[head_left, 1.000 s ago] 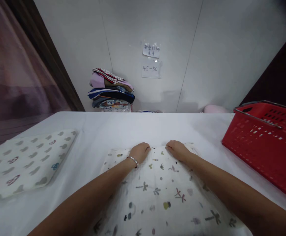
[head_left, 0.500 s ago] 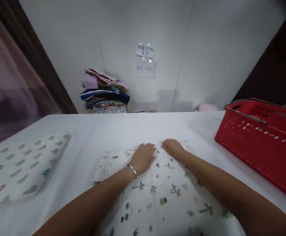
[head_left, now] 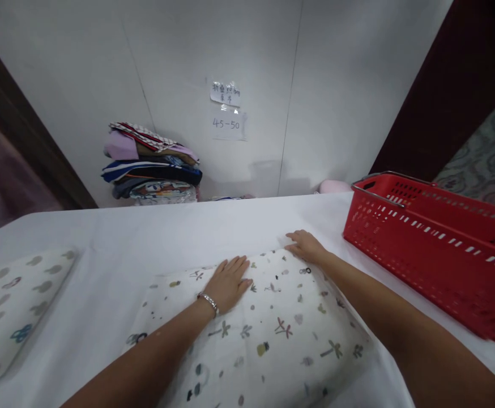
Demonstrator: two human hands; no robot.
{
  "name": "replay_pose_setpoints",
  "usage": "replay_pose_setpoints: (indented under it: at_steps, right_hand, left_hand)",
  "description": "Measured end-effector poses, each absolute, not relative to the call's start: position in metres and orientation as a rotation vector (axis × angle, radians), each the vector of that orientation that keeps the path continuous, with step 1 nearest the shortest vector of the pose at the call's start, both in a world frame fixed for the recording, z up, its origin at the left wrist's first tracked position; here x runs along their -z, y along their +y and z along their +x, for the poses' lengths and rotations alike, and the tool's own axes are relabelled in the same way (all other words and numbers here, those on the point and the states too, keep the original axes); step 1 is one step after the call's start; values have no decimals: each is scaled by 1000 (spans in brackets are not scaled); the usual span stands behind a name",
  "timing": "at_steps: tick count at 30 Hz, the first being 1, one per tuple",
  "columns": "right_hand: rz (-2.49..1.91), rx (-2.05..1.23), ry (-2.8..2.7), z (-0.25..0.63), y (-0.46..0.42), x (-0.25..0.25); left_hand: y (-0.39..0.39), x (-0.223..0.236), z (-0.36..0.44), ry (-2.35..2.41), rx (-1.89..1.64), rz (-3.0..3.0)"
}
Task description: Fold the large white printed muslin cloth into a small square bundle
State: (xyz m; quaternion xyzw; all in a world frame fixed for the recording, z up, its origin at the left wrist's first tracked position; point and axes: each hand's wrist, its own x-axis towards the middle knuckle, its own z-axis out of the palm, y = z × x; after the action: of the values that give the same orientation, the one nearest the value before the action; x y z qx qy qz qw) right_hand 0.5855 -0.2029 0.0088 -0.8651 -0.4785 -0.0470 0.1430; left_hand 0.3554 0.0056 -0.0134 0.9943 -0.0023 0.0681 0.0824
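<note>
A white cloth (head_left: pixel 268 323) printed with small palm trees and pineapples lies spread in front of me on the white-covered table. My left hand (head_left: pixel 228 283), with a silvery bracelet at its wrist, rests flat on the cloth near its far edge, fingers stretched out. At the far right corner of the cloth is my right hand (head_left: pixel 307 246), its fingers apart and touching the edge. The underside of that hand is hidden, but nothing shows lifted in it.
A folded white cloth with grey spots (head_left: pixel 13 306) lies at the left. A red plastic basket (head_left: pixel 421 266) with metal handles stands at the right. Beyond the table (head_left: pixel 179 232), folded fabrics (head_left: pixel 154 164) are stacked against the wall, below and left of paper signs (head_left: pixel 228 122).
My right hand has slid right along the far edge to the corner, away from my left hand. My left hand stays flat on the cloth. The view has turned to the right.
</note>
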Motion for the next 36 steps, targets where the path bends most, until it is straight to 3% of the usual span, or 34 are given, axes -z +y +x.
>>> replay_pose_setpoints:
  at_steps: [7, 36]
  right_hand:
    - [-2374, 25, -711, 594, -239, -10]
    - [-2608, 19, -653, 575, -224, 0]
  left_hand:
    - [7, 16, 357, -18, -204, 2971]
    - [7, 16, 356, -33, -227, 2953]
